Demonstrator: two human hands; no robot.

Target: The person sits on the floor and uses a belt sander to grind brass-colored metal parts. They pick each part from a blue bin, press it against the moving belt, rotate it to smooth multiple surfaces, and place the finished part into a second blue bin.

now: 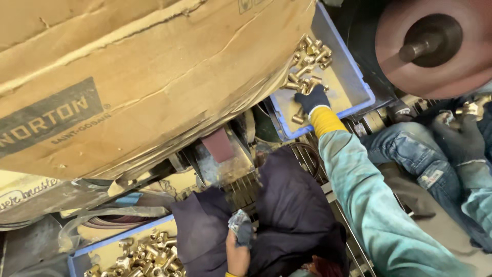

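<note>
L hand (313,100), gloved, fingers curled, reaches into blue tray (359,84) upper right, grabbing brass fittings (306,64). R hand (464,134) grips one fitting (474,107) w/ closed fingers near grinding wheel (435,46).

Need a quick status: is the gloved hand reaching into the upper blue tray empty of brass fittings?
No, the blue tray holds brass fittings by the left hand.

Illumination is warm, moderately bright and uneven. The large creased brown cardboard box (128,77) at upper left is evenly lit. Small highlights glint on the heap of brass fittings (307,64) at upper centre. Deep shadow fills the centre and lower left. Slight motion blur softens the right edge. Wide-angle distortion bends lines near the frame edges.
</note>
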